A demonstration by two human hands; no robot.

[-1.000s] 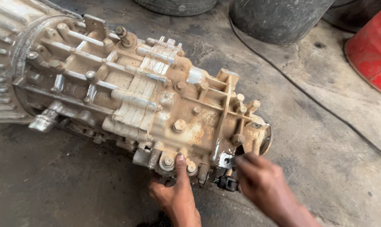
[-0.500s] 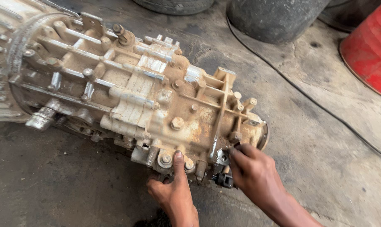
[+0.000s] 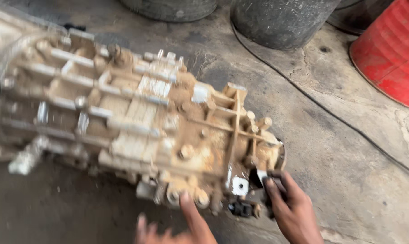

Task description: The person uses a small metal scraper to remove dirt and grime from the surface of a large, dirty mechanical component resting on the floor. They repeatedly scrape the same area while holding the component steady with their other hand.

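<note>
On the concrete floor (image 3: 349,149) lies a dirty metal gearbox (image 3: 137,122), blurred now because the view has shifted closer than before. As before, the left hand (image 3: 186,226) presses one finger on its lower edge, grip released. The right hand (image 3: 290,208), moved slightly outward, is grasping a small dark part (image 3: 258,176) at the gearbox end. At 2 o'clock stands a red drum (image 3: 389,58); at 12 o'clock, dark tyres (image 3: 281,20).
</note>
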